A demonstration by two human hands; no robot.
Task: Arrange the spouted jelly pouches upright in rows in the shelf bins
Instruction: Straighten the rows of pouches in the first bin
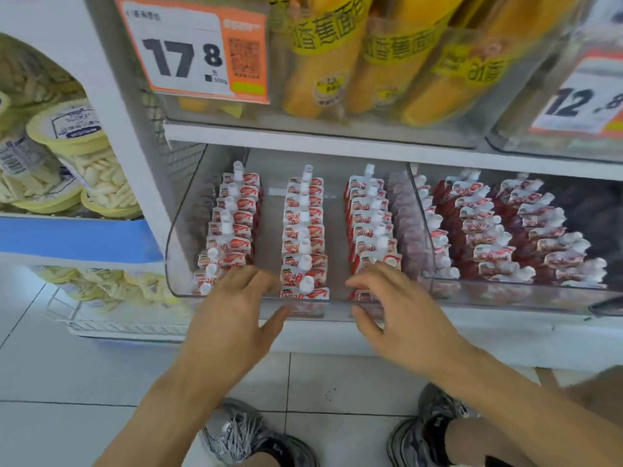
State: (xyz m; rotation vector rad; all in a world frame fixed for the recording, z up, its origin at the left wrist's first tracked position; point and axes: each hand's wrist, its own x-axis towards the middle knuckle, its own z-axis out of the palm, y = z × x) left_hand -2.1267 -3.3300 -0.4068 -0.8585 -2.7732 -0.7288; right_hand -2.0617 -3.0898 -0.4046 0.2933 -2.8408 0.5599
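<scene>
Head view: left hand (pixel 232 308) and right hand (pixel 401 308) apart, fingers loose, holding nothing, hovering at clear bin (pixel 178 257) front lip. Jelly pouches (pixel 305 237) upright in three rows inside. Best: nudge front pouches square, spouts up, gaps between rows even.

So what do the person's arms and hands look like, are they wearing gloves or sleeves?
No gloves and no sleeves in view: the left hand and right hand are bare, as are both forearms up to the picture's edge. No watch, ring or bracelet shows. Below them are grey, silvery trainers with dark socks.
</scene>
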